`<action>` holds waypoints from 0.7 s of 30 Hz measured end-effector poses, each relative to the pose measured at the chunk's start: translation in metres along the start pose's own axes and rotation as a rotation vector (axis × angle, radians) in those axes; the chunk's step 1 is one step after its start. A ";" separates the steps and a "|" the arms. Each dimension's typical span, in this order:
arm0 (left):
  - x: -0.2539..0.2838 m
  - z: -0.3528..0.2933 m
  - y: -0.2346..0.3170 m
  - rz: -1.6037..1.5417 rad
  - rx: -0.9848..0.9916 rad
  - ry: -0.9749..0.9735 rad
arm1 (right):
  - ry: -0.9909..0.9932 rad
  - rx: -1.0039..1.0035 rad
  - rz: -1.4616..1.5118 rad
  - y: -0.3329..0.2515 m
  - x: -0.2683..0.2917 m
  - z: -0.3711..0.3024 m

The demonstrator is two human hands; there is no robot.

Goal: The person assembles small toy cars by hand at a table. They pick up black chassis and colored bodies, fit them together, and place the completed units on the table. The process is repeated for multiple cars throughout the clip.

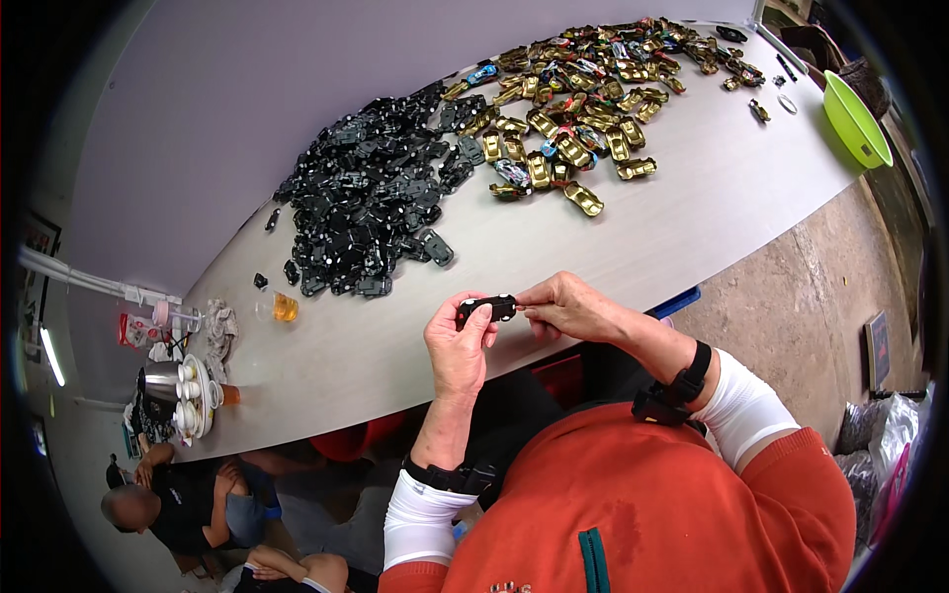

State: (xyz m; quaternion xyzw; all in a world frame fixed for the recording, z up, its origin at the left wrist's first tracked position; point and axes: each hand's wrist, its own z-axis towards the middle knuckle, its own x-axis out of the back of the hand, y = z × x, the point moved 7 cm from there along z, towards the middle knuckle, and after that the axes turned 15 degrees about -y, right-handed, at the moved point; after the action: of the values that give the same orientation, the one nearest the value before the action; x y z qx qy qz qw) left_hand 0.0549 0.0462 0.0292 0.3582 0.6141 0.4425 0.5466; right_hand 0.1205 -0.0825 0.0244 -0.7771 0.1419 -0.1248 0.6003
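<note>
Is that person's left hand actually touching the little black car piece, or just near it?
Touching. The head view shows the left hand gripping the black car piece, with the thumb lying across its near side.

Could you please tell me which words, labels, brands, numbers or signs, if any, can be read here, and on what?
None can be read.
Held toy car: no legible text.
Red-and-white packet: print too small.
Black shirt: chest mark too small.
</note>
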 end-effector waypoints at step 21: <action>0.004 0.005 -0.007 -0.073 0.104 -0.029 | 0.000 0.010 -0.040 -0.008 -0.001 -0.004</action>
State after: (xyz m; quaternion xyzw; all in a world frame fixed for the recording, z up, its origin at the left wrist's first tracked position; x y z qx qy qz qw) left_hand 0.0591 0.0482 0.0213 0.3695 0.6410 0.3845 0.5520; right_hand 0.1186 -0.0834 0.0334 -0.7766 0.1260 -0.1375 0.6017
